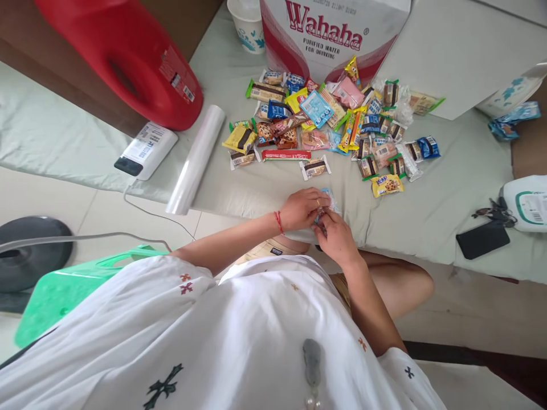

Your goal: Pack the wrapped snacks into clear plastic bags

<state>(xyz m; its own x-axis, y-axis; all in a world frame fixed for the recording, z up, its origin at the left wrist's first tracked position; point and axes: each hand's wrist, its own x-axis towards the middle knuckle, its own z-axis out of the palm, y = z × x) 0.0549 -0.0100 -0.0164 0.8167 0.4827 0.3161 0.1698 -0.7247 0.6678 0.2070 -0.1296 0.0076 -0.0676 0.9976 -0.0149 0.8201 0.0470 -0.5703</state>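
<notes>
My left hand (304, 208), with a ring and a red cord at the wrist, is closed at the front edge of the cloth-covered surface. My right hand (338, 238) meets it from the right, fingers bent and pinched. Between them is a small clear-and-blue plastic packet (333, 200), mostly covered by my fingers, so its contents cannot be made out. Just beyond my hands lies a single wrapped biscuit (315, 167). A yellow cookie packet (387, 185) sits farther right, and a pile of wrapped snacks (294, 122) spreads behind.
A Wahaha carton (329, 34) and a paper cup (248, 25) stand at the back. Leftward are a red jug (141, 68), a roll of clear film (195, 162) and a white device (147, 149) with a cable. A black phone-like object (482, 239) and keys (496, 212) lie right.
</notes>
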